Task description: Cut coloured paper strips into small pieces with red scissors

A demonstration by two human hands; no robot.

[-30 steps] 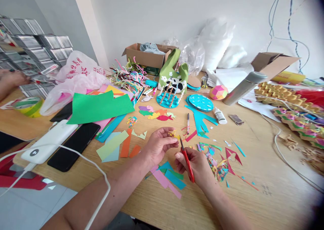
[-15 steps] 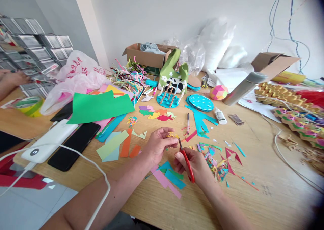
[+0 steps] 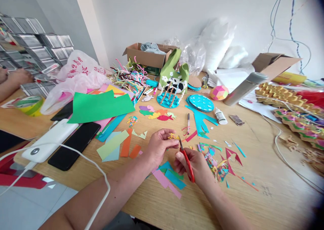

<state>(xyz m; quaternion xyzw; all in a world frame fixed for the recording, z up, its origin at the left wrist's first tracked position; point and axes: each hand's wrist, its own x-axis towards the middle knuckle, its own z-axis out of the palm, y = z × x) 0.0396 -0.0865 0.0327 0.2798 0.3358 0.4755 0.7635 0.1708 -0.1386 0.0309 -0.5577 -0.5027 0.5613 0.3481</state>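
Note:
My left hand (image 3: pixel 161 145) pinches a small yellow paper cutout (image 3: pixel 172 136) between thumb and fingers. In my right hand (image 3: pixel 193 162) are red-handled scissors (image 3: pixel 188 165), their blades pointing up beside the yellow paper's right edge. Whether the blades touch the paper is hard to tell. Below my hands lie pink paper strips (image 3: pixel 165 181) and blue paper pieces (image 3: pixel 174 178). A heap of coloured paper scraps (image 3: pixel 215 162) lies to the right of my right hand. Beyond my hands are several coloured paper fish (image 3: pixel 158 113) and a small pile of tiny paper bits (image 3: pixel 132 121).
Green sheets (image 3: pixel 101 106), a black phone (image 3: pixel 74 147) and a white power bank (image 3: pixel 50 138) with its cable lie left. A panda bag (image 3: pixel 174 76), blue discs (image 3: pixel 201 103), a glue bottle (image 3: pixel 220 116) and a steel flask (image 3: pixel 245 88) stand farther back. Another person's hand (image 3: pixel 21 77) is far left.
My left hand and the yellow paper have shifted very slightly. The scissors stay beside the paper. At far left, the other person's hand has moved a little.

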